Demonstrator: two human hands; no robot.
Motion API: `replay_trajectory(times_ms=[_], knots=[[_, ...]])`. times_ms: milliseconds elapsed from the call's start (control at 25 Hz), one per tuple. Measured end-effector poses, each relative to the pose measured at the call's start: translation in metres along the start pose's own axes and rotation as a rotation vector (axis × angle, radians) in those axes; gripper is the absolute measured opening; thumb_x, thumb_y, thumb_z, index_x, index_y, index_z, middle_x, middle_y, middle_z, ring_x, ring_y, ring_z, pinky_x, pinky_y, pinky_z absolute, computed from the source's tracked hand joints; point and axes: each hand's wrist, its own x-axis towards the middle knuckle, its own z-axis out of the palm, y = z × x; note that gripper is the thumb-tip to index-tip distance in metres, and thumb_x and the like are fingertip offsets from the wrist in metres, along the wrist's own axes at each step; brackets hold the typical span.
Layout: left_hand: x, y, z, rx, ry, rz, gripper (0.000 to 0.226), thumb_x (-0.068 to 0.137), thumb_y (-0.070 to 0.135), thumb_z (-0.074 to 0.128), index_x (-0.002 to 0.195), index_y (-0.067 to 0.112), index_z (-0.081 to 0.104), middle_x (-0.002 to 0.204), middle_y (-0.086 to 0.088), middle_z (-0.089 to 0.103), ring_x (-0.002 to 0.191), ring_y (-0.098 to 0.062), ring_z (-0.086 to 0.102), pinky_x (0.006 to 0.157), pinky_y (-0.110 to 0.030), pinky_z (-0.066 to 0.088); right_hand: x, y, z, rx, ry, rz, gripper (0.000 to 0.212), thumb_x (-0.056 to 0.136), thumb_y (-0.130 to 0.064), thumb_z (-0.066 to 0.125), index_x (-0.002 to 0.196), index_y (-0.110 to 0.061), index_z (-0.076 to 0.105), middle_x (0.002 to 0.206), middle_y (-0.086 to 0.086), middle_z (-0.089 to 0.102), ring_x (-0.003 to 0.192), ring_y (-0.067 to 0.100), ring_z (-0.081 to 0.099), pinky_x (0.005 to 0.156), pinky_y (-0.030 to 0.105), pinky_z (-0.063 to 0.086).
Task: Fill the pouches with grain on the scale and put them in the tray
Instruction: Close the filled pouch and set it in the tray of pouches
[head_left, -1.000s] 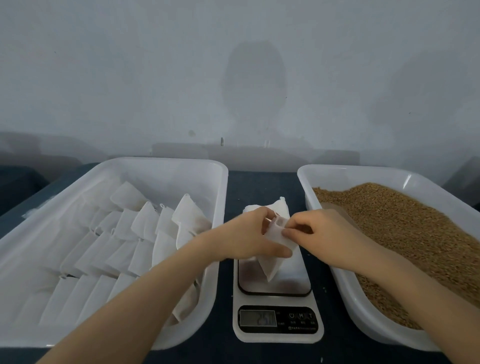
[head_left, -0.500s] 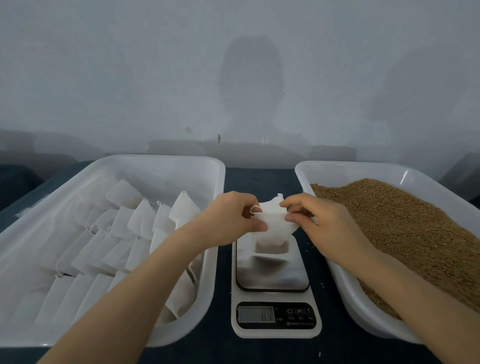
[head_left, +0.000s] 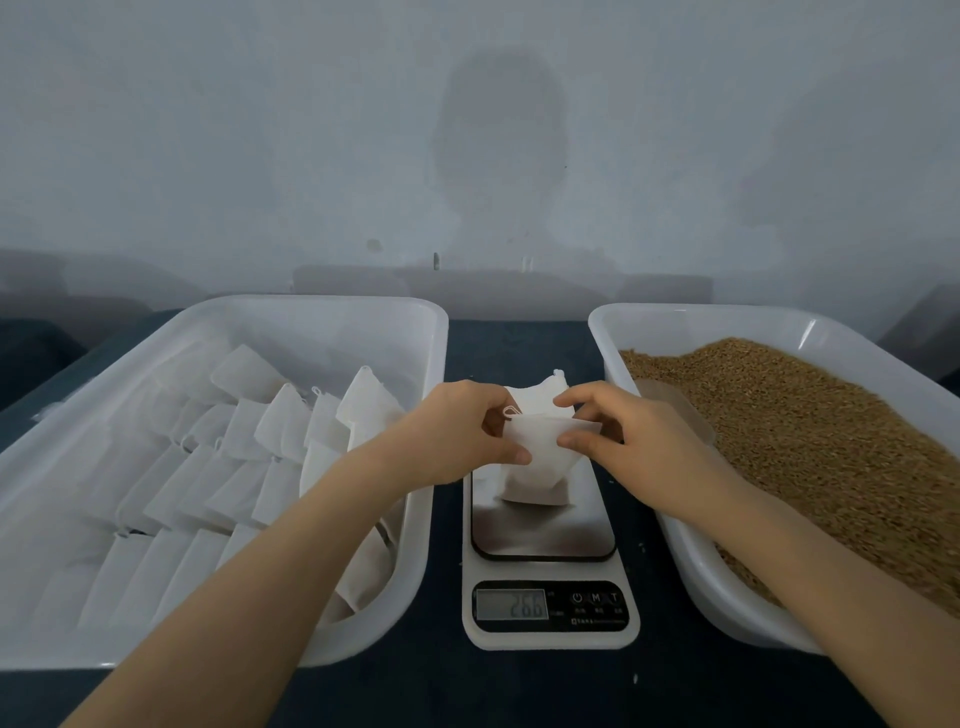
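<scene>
Both hands pinch one soft white pouch (head_left: 535, 467) over the scale (head_left: 545, 642). The left hand (head_left: 462, 431) grips its upper left edge between thumb and curled fingers, and the right hand (head_left: 639, 441) grips the right edge likewise. Thin and matte like fabric, the pouch stands upright, long axis vertical, mouth up, base at the scale's shiny steel platform; whether it rests there is unclear. The display (head_left: 511, 604) digits are blurred. On the dark desk (head_left: 519, 353), a smooth white plastic tray (head_left: 332, 312) to the left holds rows of leaning pouches (head_left: 280, 431), partly hidden by the forearm. To the right, a bin (head_left: 675, 317) of coarse brown grain (head_left: 805, 431) is cut off by the frame.
</scene>
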Motion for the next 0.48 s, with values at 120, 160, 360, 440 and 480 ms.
replay_trajectory(times_ms=[120, 160, 360, 440, 480], knots=[[-0.001, 0.002, 0.0004, 0.002, 0.002, -0.009, 0.032, 0.082, 0.035, 0.072, 0.107, 0.017, 0.062, 0.093, 0.0, 0.065, 0.087, -0.017, 0.06, 0.071, -0.018, 0.043, -0.0005, -0.0001, -0.0002, 0.012, 0.008, -0.001, 0.026, 0.087, -0.029, 0.065, 0.111, -0.033, 0.055, 0.087, -0.014, 0.065, 0.08, -0.011, 0.054, 0.067, 0.0, 0.036], [-0.0012, 0.0025, 0.0004, 0.003, 0.003, -0.009, 0.033, 0.082, 0.035, 0.072, 0.108, 0.017, 0.062, 0.094, -0.001, 0.065, 0.087, -0.017, 0.06, 0.072, -0.018, 0.044, -0.0007, 0.0, -0.0003, 0.014, 0.008, -0.002, 0.026, 0.087, -0.029, 0.065, 0.111, -0.033, 0.055, 0.087, -0.014, 0.065, 0.08, -0.01, 0.054, 0.067, 0.0, 0.036], [-0.0014, 0.0032, 0.0003, 0.002, 0.004, -0.011, 0.033, 0.083, 0.034, 0.072, 0.108, 0.016, 0.062, 0.097, -0.002, 0.066, 0.089, -0.018, 0.06, 0.077, -0.021, 0.045, -0.0002, 0.0006, -0.0001, 0.02, 0.011, 0.002, 0.026, 0.087, -0.029, 0.064, 0.112, -0.031, 0.056, 0.087, -0.013, 0.065, 0.082, -0.008, 0.055, 0.067, 0.001, 0.037], [-0.0012, 0.0031, 0.0011, 0.003, 0.006, -0.014, 0.033, 0.082, 0.035, 0.072, 0.108, 0.016, 0.062, 0.097, -0.002, 0.066, 0.089, -0.017, 0.06, 0.077, -0.021, 0.045, -0.0003, 0.0009, 0.0001, 0.025, 0.012, 0.003, 0.027, 0.088, -0.029, 0.064, 0.113, -0.03, 0.056, 0.087, -0.013, 0.066, 0.082, -0.007, 0.055, 0.067, 0.001, 0.037], [-0.001, 0.0031, 0.0013, 0.002, 0.008, -0.016, 0.033, 0.082, 0.035, 0.072, 0.108, 0.017, 0.062, 0.097, -0.001, 0.065, 0.089, -0.017, 0.06, 0.077, -0.021, 0.045, -0.0004, 0.001, 0.0001, 0.027, 0.013, 0.003, 0.027, 0.088, -0.028, 0.064, 0.113, -0.03, 0.056, 0.087, -0.013, 0.066, 0.082, -0.007, 0.055, 0.068, 0.001, 0.037]])
